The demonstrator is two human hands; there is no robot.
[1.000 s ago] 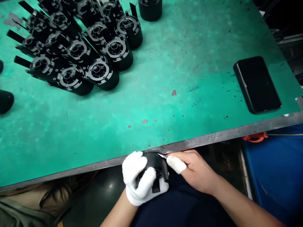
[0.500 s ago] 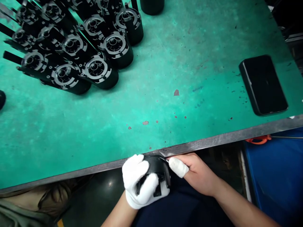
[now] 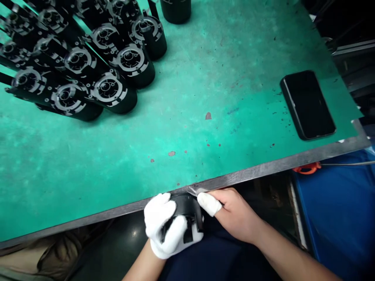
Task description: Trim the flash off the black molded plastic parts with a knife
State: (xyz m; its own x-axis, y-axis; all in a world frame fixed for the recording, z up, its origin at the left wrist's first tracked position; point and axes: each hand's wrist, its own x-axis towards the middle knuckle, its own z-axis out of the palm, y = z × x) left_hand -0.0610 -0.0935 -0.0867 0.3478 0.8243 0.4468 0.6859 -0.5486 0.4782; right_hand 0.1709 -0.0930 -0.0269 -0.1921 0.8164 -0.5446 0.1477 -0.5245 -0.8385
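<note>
My left hand (image 3: 166, 226), in a white glove, is wrapped round a black plastic housing (image 3: 184, 205) just below the table's front edge. The housing lies tilted, its slotted side facing me. My right hand (image 3: 231, 210) is bare apart from a white cover on the thumb. Its thumb and fingers pinch a thin metal blade (image 3: 192, 191), whose tip is at the upper right rim of the housing. Most of the blade's grip is hidden in the hand, and I cannot tell whether the tip touches the plastic.
Several similar black housings (image 3: 108, 89) stand grouped at the left on the green table (image 3: 175, 132). Another black cylinder (image 3: 176, 9) stands at the top. A black phone-like slab (image 3: 309, 105) lies at the right. Orange-handled scissors (image 3: 307, 168) rest by a blue surface (image 3: 334, 199) below the edge.
The view has shifted, so the table and its contents appear further left. The blade shows more clearly at the rim of the housing. Both hands keep their grips.
</note>
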